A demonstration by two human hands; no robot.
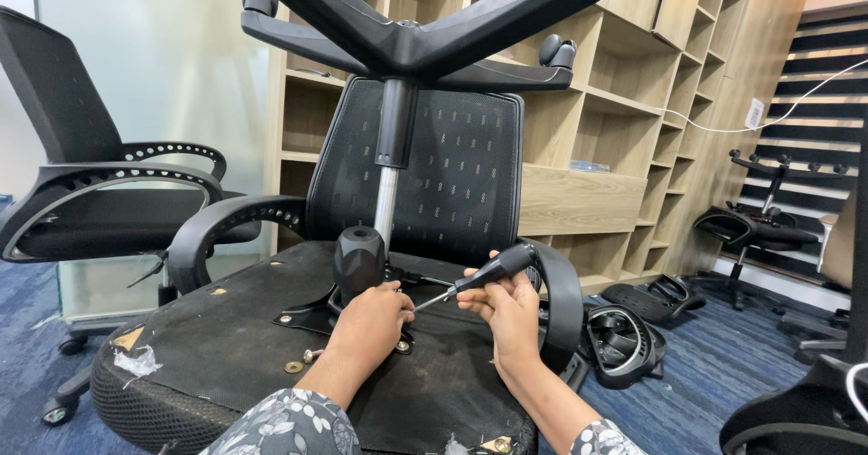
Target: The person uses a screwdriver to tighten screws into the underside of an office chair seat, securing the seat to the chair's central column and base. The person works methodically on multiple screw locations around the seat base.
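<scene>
1. Right now the right hand [508, 308] is gripping a screwdriver [479, 277] near the middle of the upturned chair seat [226, 346], beside the metal plate [312, 315].
2. Its long axis is slanting, handle up-right, tip down-left toward the left hand [366, 324], which is curling over the plate; whether it is holding anything, I cannot tell.
3. The tip is likely risking a slip into those fingers; the loose screw [312, 355] and washer [294, 366] could be rolling off.

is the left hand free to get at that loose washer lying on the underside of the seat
Probably yes. The washer lies in the open on the seat underside, just beside the left hand, with nothing over it. That hand rests by the mechanism plate and seems to hold nothing; the right hand has the screwdriver.
</scene>
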